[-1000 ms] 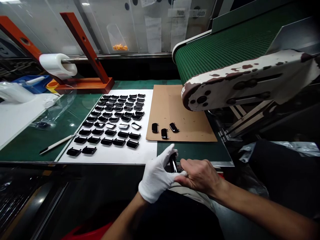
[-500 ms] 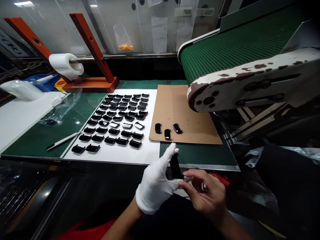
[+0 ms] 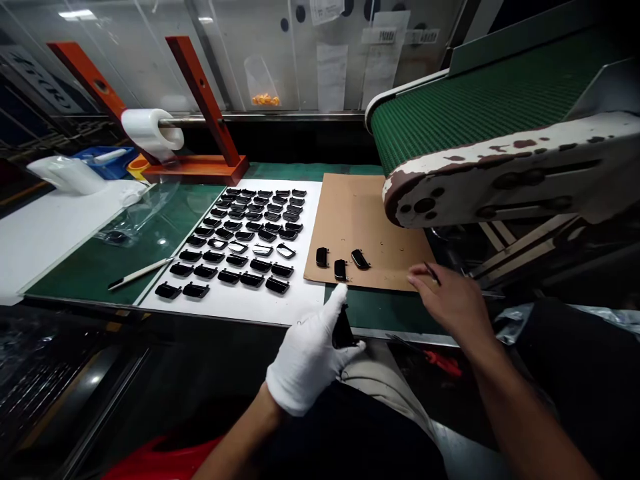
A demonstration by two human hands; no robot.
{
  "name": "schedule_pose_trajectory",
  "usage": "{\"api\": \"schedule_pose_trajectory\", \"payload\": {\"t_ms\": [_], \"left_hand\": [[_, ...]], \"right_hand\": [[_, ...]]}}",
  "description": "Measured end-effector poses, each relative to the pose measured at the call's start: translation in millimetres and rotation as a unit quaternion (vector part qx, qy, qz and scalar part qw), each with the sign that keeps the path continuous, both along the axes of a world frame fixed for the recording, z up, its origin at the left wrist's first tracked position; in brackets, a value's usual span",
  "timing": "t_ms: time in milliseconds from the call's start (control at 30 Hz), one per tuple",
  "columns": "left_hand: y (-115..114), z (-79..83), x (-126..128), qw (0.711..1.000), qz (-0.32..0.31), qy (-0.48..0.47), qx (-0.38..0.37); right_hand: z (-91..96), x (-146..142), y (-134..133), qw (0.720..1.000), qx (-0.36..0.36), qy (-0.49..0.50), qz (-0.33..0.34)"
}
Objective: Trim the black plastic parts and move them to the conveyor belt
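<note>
My left hand [image 3: 309, 353], in a white glove, grips a small glossy black plastic part [image 3: 343, 328] just below the table's front edge. My bare right hand [image 3: 453, 301] hovers over the near right corner of a brown cardboard sheet [image 3: 360, 220], pinching a thin dark sliver [image 3: 433, 272] between its fingertips. Three loose black parts [image 3: 340, 264] lie on the cardboard's near edge. A white sheet [image 3: 260, 303] to the left carries several rows of the same black parts [image 3: 245, 237].
A green conveyor belt [image 3: 480, 107] with a worn white end plate overhangs the table's right side. A white pen-like tool [image 3: 141, 272] lies on the green mat. A film roll [image 3: 150, 130] sits on an orange stand at the back left. Red-handled cutters [image 3: 435, 360] lie below the table edge.
My right hand has let go of the black part and moved up and right to the cardboard's corner with a thin sliver. The gloved left hand keeps the part.
</note>
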State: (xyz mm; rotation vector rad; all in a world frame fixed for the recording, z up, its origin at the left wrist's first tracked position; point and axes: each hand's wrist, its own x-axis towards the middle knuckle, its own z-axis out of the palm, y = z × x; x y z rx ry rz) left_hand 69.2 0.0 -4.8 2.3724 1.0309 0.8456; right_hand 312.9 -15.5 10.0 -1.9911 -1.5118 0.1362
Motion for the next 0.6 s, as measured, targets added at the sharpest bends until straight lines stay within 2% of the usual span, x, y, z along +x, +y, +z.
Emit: {"api": "schedule_pose_trajectory", "payload": {"t_ms": [100, 133, 200, 300, 467, 600], "left_hand": [[0, 0.6, 0, 1.000, 0.008, 0.014, -0.005], [-1, 1.7, 0, 1.000, 0.011, 0.018, -0.007], [-3, 4.5, 0, 1.000, 0.012, 0.026, -0.008], [-5, 7.7, -1, 1.000, 0.005, 0.025, -0.004], [-6, 7.0, -7, 1.000, -0.010, -0.010, -0.025], [-9, 5.4, -8, 0.999, -0.006, -0.037, -0.035]], "right_hand": [[3.0, -28, -21, 0.992, -0.055, 0.085, 0.076], [3.8, -40, -30, 0.979, -0.076, 0.153, 0.110], [4.3, -62, -45, 0.955, -0.103, 0.243, 0.137], [1.8, -78, -52, 0.934, -0.104, 0.318, 0.124], [-4.1, -82, -52, 0.912, -0.072, 0.389, 0.109], [-4.7, -84, -58, 0.915, -0.072, 0.379, 0.114]]}}
